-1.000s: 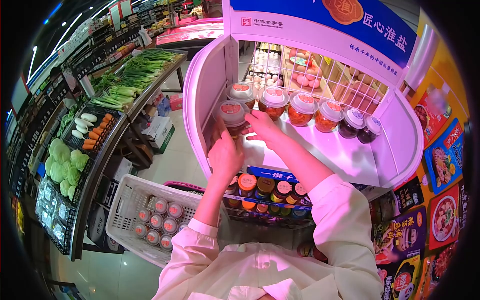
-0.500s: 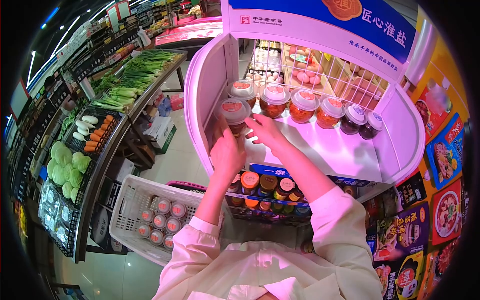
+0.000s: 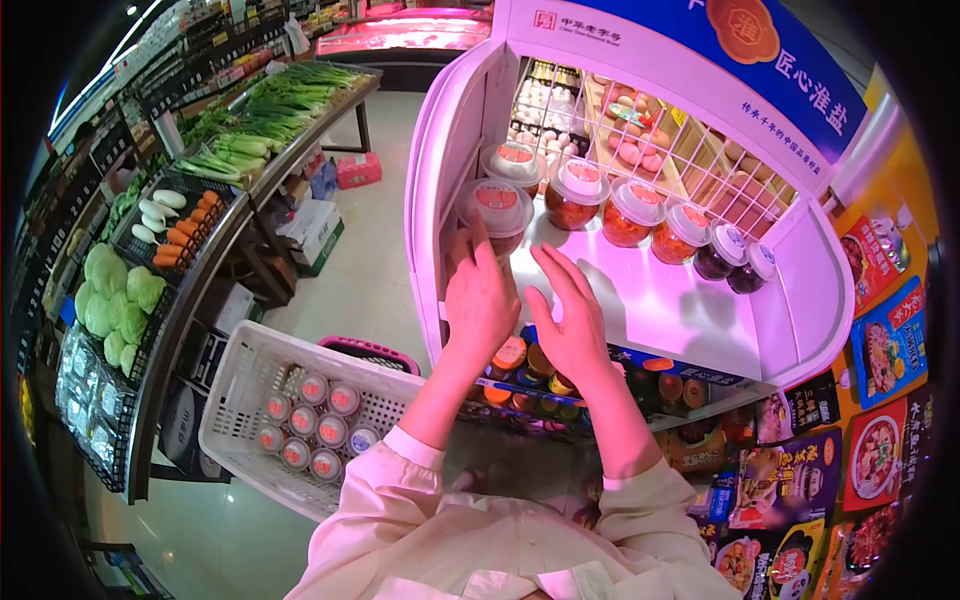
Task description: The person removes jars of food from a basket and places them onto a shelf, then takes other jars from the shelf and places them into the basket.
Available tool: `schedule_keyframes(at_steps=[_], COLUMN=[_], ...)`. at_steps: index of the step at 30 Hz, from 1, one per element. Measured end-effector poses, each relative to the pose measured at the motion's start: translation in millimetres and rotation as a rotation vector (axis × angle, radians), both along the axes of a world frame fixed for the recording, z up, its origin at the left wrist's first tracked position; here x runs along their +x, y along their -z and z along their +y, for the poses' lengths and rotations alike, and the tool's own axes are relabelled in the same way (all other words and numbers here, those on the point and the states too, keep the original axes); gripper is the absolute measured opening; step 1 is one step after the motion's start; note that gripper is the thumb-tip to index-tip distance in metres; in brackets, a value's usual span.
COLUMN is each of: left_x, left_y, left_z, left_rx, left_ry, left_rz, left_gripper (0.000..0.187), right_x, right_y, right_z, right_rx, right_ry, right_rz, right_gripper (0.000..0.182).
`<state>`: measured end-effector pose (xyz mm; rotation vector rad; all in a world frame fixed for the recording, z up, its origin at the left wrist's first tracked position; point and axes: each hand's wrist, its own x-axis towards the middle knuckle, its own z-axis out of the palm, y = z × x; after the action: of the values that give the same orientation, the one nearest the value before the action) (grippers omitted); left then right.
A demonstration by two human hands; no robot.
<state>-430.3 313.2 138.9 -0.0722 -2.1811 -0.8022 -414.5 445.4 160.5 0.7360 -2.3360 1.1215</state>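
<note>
Bright pink-tinted store light, sharp centre, heavy fisheye bending (black vignette at the corners).

Lower body of the clear plastic jar with the red-labelled white lid [image 3: 496, 205] hidden behind the left hand [image 3: 480, 295]; fingertip contact with it cannot be told. Palm of the right hand [image 3: 572, 325] faces away, so its underside is unseen. Print on the jar lids too small to read. Row of small orange-capped jars on the lower shelf [image 3: 520, 360] partly covered by both wrists. Contents of the white plastic basket [image 3: 240, 400] show only round lids; jar bodies unseen. Blue banner with white characters [image 3: 740, 50] cut off by the top edge. Person's pale sleeves and torso cut off at the bottom edge. Far aisle shelves blurred.
</note>
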Motion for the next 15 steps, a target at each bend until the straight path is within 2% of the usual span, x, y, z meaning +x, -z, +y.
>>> schedule_keyframes(at_steps=[2,10,13,15], left_x=[-0.2,3.3,6.6,21.1], left_y=[3.5,-0.7,-0.9,-6.8], left_z=[-1.4,-3.5,-5.1,-4.4], left_rx=[-0.022,0.006,0.026,0.06], left_ry=[-0.004,0.048,0.078,0.14], left_rz=[0.007,-0.072,-0.097,0.014], left_gripper=[0.068,0.083,0.086,0.078], right_x=[13.3,95.5,123.5,139.4], right_y=[-0.7,10.4,5.2,8.2], right_z=[2.1,17.8,20.8,23.4], right_rx=[0.012,-0.149,-0.078,-0.122], right_ry=[0.025,0.073,0.075,0.074], right_rz=[0.06,-0.074,0.007,-0.015], right_gripper=[0.038,0.029,0.029,0.029])
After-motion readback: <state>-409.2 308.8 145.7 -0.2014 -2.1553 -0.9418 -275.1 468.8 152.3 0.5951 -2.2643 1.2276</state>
